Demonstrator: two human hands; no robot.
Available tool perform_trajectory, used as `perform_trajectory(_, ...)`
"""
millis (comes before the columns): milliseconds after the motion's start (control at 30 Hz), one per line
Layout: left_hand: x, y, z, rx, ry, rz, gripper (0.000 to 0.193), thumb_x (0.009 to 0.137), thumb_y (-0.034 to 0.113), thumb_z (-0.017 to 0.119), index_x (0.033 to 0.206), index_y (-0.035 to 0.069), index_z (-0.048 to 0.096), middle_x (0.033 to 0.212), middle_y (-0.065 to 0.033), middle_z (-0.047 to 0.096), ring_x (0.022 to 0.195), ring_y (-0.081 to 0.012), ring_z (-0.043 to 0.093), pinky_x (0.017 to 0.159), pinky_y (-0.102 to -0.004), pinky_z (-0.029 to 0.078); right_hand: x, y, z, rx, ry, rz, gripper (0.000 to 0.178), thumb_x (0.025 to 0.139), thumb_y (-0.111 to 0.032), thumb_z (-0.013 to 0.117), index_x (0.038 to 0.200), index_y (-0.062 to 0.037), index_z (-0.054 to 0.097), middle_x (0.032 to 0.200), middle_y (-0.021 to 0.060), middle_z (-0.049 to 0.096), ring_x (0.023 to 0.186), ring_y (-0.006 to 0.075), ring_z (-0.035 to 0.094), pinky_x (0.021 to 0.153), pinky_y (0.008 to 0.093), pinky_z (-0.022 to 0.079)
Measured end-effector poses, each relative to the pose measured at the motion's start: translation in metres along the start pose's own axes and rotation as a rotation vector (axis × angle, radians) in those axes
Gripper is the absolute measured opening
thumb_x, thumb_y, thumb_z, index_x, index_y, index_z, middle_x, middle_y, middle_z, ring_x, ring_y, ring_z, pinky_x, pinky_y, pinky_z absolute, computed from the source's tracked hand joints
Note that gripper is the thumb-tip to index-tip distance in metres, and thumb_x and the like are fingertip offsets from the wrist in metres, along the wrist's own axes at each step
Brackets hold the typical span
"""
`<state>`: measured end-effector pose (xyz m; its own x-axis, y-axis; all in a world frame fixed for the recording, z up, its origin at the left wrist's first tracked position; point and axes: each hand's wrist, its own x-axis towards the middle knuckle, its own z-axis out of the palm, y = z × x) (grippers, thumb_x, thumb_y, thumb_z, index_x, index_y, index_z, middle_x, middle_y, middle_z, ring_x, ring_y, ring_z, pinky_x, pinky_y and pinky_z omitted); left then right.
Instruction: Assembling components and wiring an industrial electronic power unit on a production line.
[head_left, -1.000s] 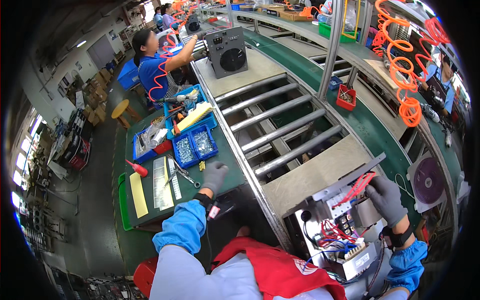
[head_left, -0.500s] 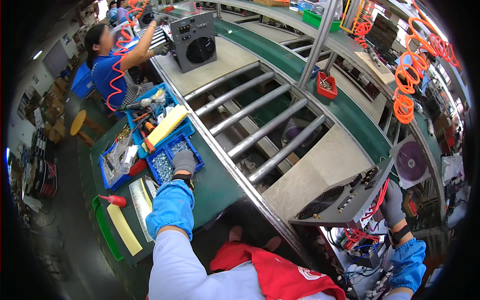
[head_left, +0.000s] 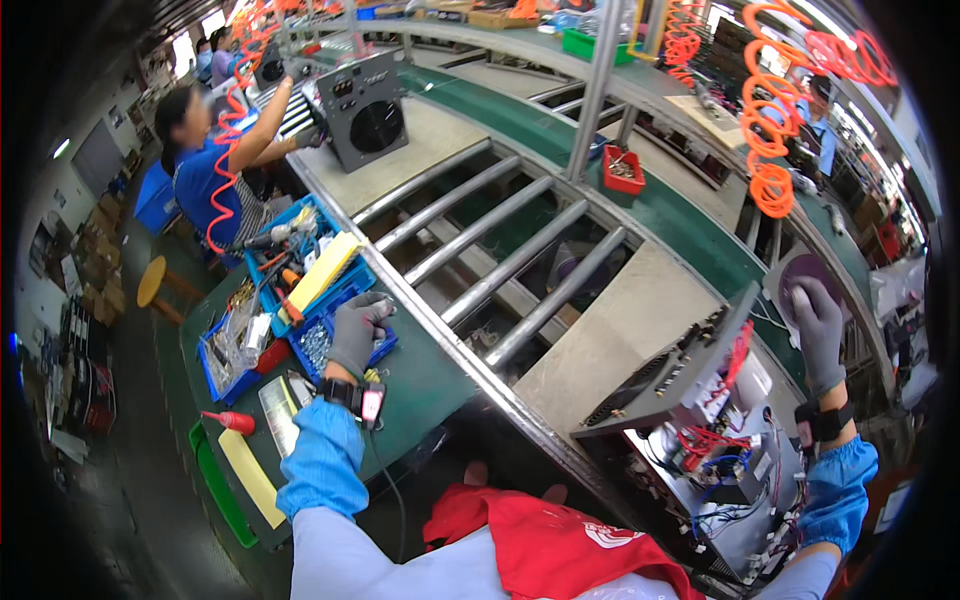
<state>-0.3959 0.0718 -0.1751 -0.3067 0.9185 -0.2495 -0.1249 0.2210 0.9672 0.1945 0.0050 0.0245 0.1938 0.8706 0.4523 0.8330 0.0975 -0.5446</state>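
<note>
My left hand (head_left: 358,335), in a grey glove, is lifted just over a small blue bin of screws (head_left: 315,345). Its fingers are pinched together; whatever they hold is too small to make out. At the right, my gloved right hand (head_left: 818,335) is raised in front of a round purple disc on a pale plate (head_left: 800,268), fingers extended upward and nothing visible in them. Below and left of it, a dark grey panel with a fan (head_left: 660,375) leans tilted on an open metal chassis (head_left: 740,500). Red wires (head_left: 705,440) run between panel and chassis.
A blue tray of tools (head_left: 300,250), a red bottle (head_left: 232,422) and a yellow strip (head_left: 250,475) lie on the green bench. Metal rollers (head_left: 510,270) span the line ahead. Orange coiled hoses (head_left: 770,120) hang at right. A co-worker (head_left: 205,170) handles another grey unit (head_left: 360,115).
My left hand has come up out of the screw bin, fingers pinched. My right hand has left the panel's back and red wires and moved up and right to the purple disc.
</note>
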Motion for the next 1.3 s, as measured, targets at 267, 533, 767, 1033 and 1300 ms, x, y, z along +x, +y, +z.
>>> perform_trajectory(267,-0.184,0.107,0.218,0.010,-0.614,0.404,0.017,0.086,0.006,0.064,0.101,-0.003,0.066,0.079,-0.0025,0.065,0.062,-0.0047,0.055,0.056,-0.0190,0.045,-0.070,-0.107,-0.003,0.547,-0.563,-0.128,0.029,0.090,-0.026,0.063,0.105,-0.0017,0.065,0.085,0.0142,0.066,0.082,0.0228,0.066,0.074,0.0344,0.049)
perform_trajectory(533,-0.261,0.130,0.305,0.171,-0.708,0.591,0.019,0.089,0.010,0.065,0.103,-0.004,0.064,0.083,-0.0033,0.065,0.076,-0.0053,0.059,0.064,-0.0194,0.047,-0.064,-0.067,-0.043,0.406,-0.450,-0.217,0.027,0.088,-0.026,0.062,0.092,0.0004,0.066,0.073,0.0187,0.062,0.069,0.0291,0.064,0.064,0.0376,0.048)
perform_trajectory(767,-0.250,0.126,0.326,-0.063,-0.674,0.425,0.016,0.088,0.013,0.062,0.098,-0.001,0.063,0.076,-0.0021,0.061,0.060,-0.0054,0.050,0.055,-0.0182,0.039,-0.022,0.017,-0.025,0.675,-0.494,0.069,0.027,0.084,-0.025,0.060,0.091,0.0004,0.067,0.076,0.0156,0.066,0.070,0.0233,0.064,0.066,0.0351,0.050)
perform_trajectory(1033,-0.207,0.079,0.319,0.035,-0.500,0.196,0.008,0.090,0.007,0.062,0.096,0.002,0.064,0.077,-0.0006,0.061,0.062,-0.0057,0.055,0.055,-0.0185,0.043,-0.008,0.091,0.037,0.229,-0.477,-0.010,0.030,0.077,-0.027,0.059,0.094,-0.0051,0.071,0.087,0.0184,0.068,0.083,0.0347,0.065,0.077,0.0423,0.050)
perform_trajectory(1300,-0.204,0.059,0.321,0.007,-0.467,0.196,0.011,0.088,0.007,0.064,0.097,0.001,0.064,0.078,-0.0026,0.065,0.064,-0.0077,0.059,0.057,-0.0210,0.046,-0.010,0.094,0.050,0.390,-0.590,0.068,0.035,0.080,-0.032,0.061,0.098,-0.0032,0.070,0.087,0.0201,0.067,0.083,0.0330,0.065,0.076,0.0410,0.049)
